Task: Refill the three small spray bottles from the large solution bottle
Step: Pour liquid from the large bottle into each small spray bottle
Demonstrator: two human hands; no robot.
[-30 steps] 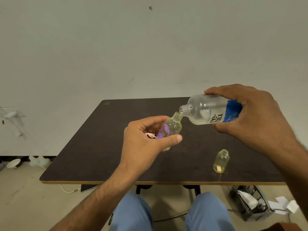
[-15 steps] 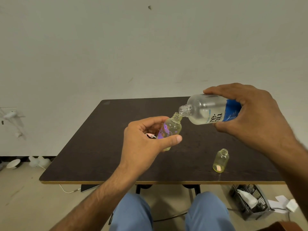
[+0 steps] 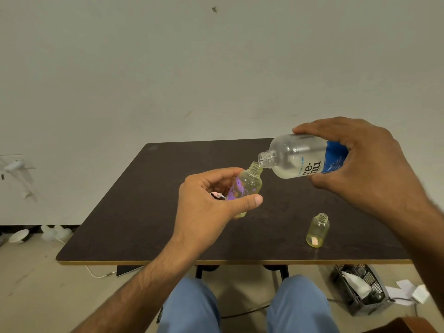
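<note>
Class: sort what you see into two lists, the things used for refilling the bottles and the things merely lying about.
In use: large solution bottle in right hand; small bottle in left hand; second small bottle on table.
Lying about: black crate, white cable, floor papers.

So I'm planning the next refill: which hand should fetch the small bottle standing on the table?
Probably the left hand, after setting its filled bottle down; the right hand grips the large bottle.

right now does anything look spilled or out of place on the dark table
No spill shows on the dark brown table. One oddity: the task names three small bottles, but only two show, the purple-printed one in the left hand and an uncapped yellowish one standing upright.
</note>
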